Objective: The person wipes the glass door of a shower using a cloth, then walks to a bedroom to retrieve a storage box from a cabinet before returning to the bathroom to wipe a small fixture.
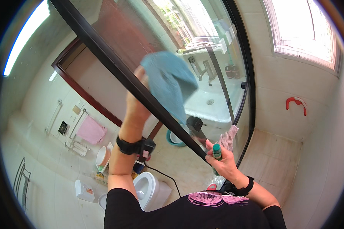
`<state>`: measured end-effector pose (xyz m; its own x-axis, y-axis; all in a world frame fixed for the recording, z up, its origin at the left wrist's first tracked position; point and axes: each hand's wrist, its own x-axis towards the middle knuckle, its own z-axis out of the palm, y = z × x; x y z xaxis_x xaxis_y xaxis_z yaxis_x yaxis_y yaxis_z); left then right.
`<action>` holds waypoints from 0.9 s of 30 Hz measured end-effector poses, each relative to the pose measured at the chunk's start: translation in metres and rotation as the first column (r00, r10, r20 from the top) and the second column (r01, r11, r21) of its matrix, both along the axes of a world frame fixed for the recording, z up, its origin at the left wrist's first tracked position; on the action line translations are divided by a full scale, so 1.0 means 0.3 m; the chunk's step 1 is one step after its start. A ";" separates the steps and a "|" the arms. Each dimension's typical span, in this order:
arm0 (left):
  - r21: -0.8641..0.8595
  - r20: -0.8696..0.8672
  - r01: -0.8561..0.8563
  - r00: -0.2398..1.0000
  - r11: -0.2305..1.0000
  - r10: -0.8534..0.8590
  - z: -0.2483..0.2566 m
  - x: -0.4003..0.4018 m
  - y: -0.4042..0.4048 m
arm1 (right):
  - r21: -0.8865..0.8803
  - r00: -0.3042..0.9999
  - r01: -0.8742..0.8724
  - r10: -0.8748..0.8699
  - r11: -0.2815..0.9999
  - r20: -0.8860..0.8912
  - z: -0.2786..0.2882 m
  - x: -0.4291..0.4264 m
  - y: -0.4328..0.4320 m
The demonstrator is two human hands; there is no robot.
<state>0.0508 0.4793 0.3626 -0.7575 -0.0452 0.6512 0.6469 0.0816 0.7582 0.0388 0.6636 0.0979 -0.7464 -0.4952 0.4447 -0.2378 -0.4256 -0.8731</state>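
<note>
Past the black-framed edge of a glass shower door, my left hand holds a light blue cloth up by the glass. The cloth is blurred, and the frame covers part of that hand. Lower down, my right hand grips a bottle with a green cap, its fingers beside the frame's lower end. A crumpled pink cloth shows just behind those fingers; whether they hold it cannot be seen.
Through the glass appear a white washbasin with a faucet and a shelf. A toilet and a teal basin stand on the floor. A pink towel hangs at left. A red hook-shaped item is on the right wall.
</note>
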 end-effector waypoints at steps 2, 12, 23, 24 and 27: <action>-0.061 0.196 -0.171 0.964 0.983 0.180 -0.076 -0.020 -0.007 | -0.002 1.000 0.002 -0.002 1.000 0.006 -0.003 -0.001 -0.003; -0.270 -0.196 -0.281 0.952 0.921 0.233 0.141 -0.077 -0.075 | -0.049 0.995 -0.032 0.036 0.998 0.091 -0.006 0.007 -0.009; -0.059 0.442 0.042 0.897 0.997 -0.011 -0.282 -0.072 -0.089 | -0.049 0.999 -0.024 0.026 0.998 0.030 -0.019 0.004 -0.009; 0.044 0.316 0.052 0.947 0.998 -0.063 -0.216 -0.080 -0.111 | -0.046 1.000 -0.012 0.013 0.999 0.028 -0.006 0.009 -0.007; 0.014 -0.133 0.128 0.983 0.992 -0.125 -0.013 -0.035 -0.013 | 0.005 1.000 0.018 -0.018 1.000 -0.009 -0.015 -0.003 -0.002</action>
